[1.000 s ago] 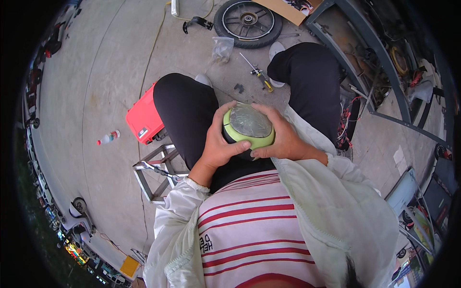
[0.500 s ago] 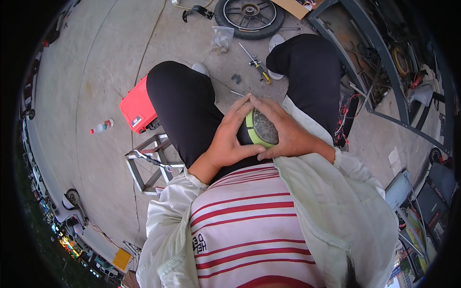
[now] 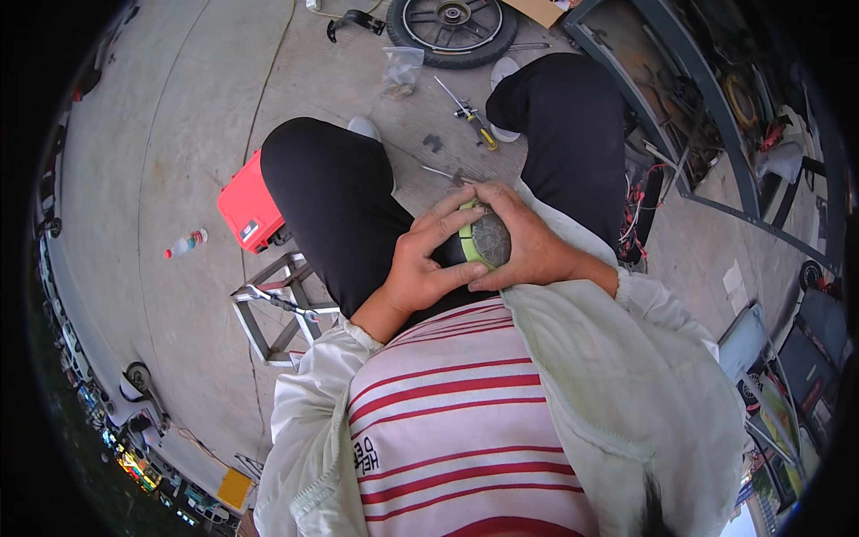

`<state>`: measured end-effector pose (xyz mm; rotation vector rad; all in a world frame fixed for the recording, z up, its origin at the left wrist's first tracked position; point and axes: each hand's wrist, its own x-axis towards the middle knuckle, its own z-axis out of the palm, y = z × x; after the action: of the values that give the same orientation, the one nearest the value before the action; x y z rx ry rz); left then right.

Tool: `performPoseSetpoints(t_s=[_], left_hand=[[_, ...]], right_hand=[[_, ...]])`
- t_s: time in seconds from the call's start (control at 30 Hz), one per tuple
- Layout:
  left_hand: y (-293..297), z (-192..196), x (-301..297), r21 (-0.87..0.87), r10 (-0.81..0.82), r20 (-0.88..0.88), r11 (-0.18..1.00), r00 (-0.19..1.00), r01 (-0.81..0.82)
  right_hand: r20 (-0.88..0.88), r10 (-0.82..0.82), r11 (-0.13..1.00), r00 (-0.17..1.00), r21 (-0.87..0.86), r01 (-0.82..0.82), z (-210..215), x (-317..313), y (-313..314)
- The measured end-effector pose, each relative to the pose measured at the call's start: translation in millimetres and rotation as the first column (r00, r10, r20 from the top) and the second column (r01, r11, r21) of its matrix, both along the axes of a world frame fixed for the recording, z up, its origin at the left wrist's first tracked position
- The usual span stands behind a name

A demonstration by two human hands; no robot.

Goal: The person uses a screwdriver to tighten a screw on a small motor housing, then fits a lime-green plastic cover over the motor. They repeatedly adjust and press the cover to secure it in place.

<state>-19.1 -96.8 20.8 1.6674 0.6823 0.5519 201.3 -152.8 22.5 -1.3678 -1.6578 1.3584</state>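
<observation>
A round part (image 3: 492, 240) with a lime rim sits above black trousers (image 3: 335, 201), squarely between two half-curled hands. The left hand (image 3: 425, 255) cups its dark back; the right hand (image 3: 539, 249) cups its grey face. Its front-to-back axis runs from palm to palm, neither hand clearly nearer.

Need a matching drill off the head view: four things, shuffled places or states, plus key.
Things
1. Wheel
2. Green-rimmed round part
3. Bottle
4. Red case

Places or states
A. Lying on its side
B. Partly hidden by the left leg
C. Cut off by the picture's top edge
D. Held between the left hand and the right hand

Pairs: 1-C, 2-D, 3-A, 4-B
</observation>
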Motion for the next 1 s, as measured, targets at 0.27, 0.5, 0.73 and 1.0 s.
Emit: performPoseSetpoints(t_s=[0.27,0.5,0.73,1.0], left_hand=[[1,-2,7,-0.079,0.046,0.034,0.996,0.998,-0.043],[0,-4,6,-0.074,0.038,0.020,0.997,0.999,-0.036],[33,5,15,-0.245,-0.041,0.044,0.968,0.998,0.051],[95,18,-7,-0.400,0.346,0.090,0.872,0.934,-0.284]], right_hand=[[0.001,-0.037,0.999,0.999,-0.017,0.037,-4,-3,-3],[-0.022,-0.054,0.998,0.998,0.013,0.054,-8,-3,-5],[-0.035,-0.158,0.987,0.987,0.025,0.159,-7,0,6],[-0.609,-0.454,0.890,0.651,-0.348,0.295,-6,34,54]])
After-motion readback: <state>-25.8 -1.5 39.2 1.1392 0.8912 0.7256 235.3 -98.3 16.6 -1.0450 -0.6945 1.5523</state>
